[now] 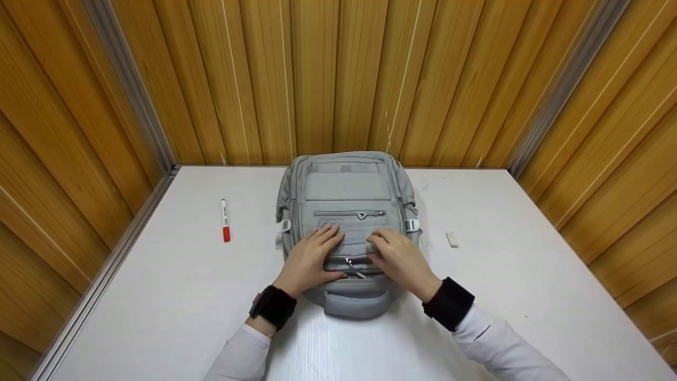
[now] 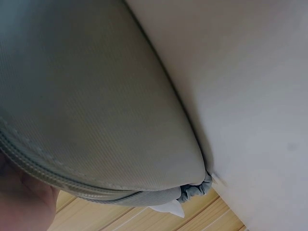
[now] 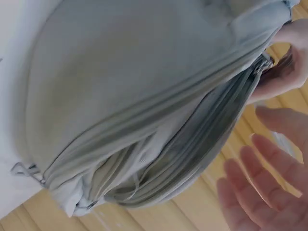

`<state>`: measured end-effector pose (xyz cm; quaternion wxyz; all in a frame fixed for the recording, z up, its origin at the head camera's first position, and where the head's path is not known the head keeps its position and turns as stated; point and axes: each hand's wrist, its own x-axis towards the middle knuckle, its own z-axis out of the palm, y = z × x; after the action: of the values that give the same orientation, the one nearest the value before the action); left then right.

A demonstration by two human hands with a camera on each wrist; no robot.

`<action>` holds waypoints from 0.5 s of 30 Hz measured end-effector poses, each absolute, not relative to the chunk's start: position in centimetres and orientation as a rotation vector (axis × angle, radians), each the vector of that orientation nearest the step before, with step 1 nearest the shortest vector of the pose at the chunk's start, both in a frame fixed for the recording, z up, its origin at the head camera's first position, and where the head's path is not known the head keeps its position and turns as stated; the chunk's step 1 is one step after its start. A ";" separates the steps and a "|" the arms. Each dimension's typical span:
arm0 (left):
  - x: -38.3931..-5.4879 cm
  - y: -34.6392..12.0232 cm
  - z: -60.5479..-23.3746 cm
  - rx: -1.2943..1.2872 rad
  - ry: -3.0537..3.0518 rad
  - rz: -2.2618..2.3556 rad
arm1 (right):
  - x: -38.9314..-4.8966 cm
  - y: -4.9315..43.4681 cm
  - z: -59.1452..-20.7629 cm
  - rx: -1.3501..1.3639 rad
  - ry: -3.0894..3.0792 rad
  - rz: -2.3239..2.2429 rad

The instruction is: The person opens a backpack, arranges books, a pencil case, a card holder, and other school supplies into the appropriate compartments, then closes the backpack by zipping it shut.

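A grey backpack (image 1: 346, 185) lies on the table, front panel up, its padded bottom or handle end toward the person. The left hand (image 1: 311, 256) rests on the front panel with fingers spread and thumb beside a zipper pull (image 1: 348, 261). To the right of that pull, the right hand (image 1: 399, 259) is over the same pocket, fingers bent toward the fabric in the head view. In the right wrist view the right hand (image 3: 269, 187) shows loose, parted fingers with nothing between them, beside gaping zippered layers (image 3: 192, 139). Part of the left hand (image 2: 26, 202) is hidden behind the zippered edge.
On the left of the white table (image 1: 174, 307) lies a white marker (image 1: 225, 219) with a red cap. A small whitish block (image 1: 451, 239) is right of the backpack. Wood-patterned walls (image 1: 359, 79) with grey metal posts enclose the back and sides.
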<state>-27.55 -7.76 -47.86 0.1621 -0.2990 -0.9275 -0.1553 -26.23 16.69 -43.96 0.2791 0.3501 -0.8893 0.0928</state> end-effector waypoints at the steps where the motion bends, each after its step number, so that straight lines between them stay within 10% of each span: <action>1: -27.5 -7.7 -47.9 -0.852 -2.645 -0.442 | -26.4 16.9 -44.0 0.945 -2.403 0.227; 15: -27.2 -7.6 -47.4 -0.860 -2.644 -0.406 | -27.6 18.0 -45.1 1.009 -2.553 0.118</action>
<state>-27.24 -7.64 -47.40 0.1652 -0.3019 -0.9281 -0.1423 -27.59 18.01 -45.11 0.1956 0.3601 -0.9112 0.0423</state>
